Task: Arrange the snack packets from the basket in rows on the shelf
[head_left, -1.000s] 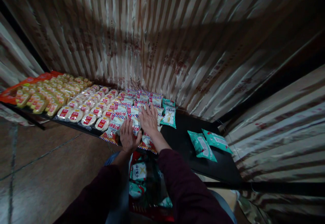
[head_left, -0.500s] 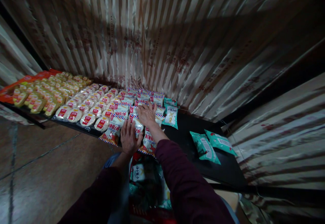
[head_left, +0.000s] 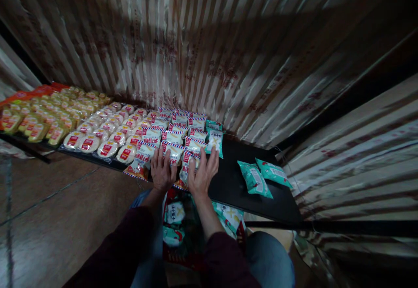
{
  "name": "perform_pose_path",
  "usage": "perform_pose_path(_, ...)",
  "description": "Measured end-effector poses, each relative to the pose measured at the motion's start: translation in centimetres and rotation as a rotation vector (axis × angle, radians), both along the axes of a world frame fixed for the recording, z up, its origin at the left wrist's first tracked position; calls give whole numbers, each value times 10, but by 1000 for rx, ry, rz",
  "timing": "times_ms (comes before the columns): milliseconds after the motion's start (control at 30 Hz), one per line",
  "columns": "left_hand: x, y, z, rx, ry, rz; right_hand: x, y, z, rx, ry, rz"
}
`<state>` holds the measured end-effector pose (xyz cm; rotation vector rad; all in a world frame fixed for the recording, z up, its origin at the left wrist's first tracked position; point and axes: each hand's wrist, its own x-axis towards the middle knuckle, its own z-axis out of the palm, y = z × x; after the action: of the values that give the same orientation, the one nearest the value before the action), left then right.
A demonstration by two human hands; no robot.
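Observation:
Rows of white snack bags (head_left: 173, 137) with red lettering and striped edges lie on a black shelf (head_left: 230, 190). My left hand (head_left: 162, 170) rests with spread fingers on the front bags of this group. Over the right front bags lies my right hand (head_left: 203, 175), its fingers stretched out and apart. Just beyond its fingertips is a teal snack bag (head_left: 214, 139), with another teal bag partly hidden behind it. Neither hand grips a bag.
Left along the shelf are round white packs (head_left: 107, 148), then yellow packs (head_left: 35, 129) beside orange packaging (head_left: 42, 89). Two teal bags (head_left: 254, 179) lie to the right. Below, between my knees, a red container (head_left: 183, 258) holds more teal bags. A striped curtain (head_left: 196, 40) hangs behind.
My right hand has drawn back from the middle rows toward the front right of the white bags. My left hand stays on the front bags. The view has shifted slightly.

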<state>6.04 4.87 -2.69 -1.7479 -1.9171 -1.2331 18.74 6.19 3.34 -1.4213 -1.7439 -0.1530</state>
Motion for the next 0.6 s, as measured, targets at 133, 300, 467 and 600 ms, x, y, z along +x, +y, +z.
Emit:
perform_pose_path(133, 0, 1, -2, 19, -14, -2, 10, -41, -48, -129, -42, 30)
perform_pose_path(300, 0, 2, -3, 29, -9, -8, 9, -40, -70, -183, 68, 127)
perform_pose_path(467, -1, 3, -4, 32, -3, -1, 15, -29, -62, -92, 18, 133)
perform_pose_path(600, -1, 4, -5, 16, 10, -7, 18, -22, -56, -104, -83, 101)
